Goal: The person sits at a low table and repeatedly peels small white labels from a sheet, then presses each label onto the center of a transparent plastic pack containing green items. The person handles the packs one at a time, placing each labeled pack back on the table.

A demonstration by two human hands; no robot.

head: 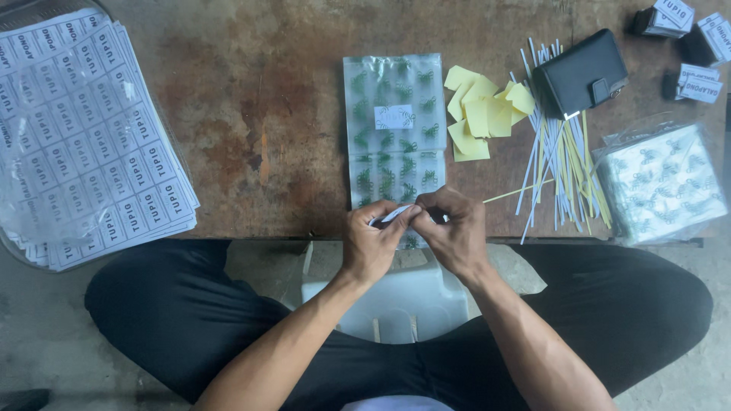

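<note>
Both forearms come up from the bottom of the view and converge at the near edge of the bench (251, 137), over the lap in dark trousers. Left hand (371, 245) and right hand (455, 237) meet knuckle to knuckle, fingers curled in, pressed close together. Between the fingertips a small white sticker (396, 214) is pinched; only a sliver shows, the rest is hidden by fingers, so which hand grips it harder can't be told. A white plastic stool (403, 301) sits between the knees, partly hidden by the arms.

Just beyond the hands, a clear bag with green leaf print (394, 129) lies flat mid-bench, its near end under the hands. Right of it, yellow backing scraps (481, 114), then a fan of white and yellow strips (563, 175), a black wallet (582, 72) on top. Near right edge: a stack of printed bags (661, 183). Far right corner: label bundles (689, 46), cut off. Left edge: label sheets (84, 137) in plastic, overhanging.
</note>
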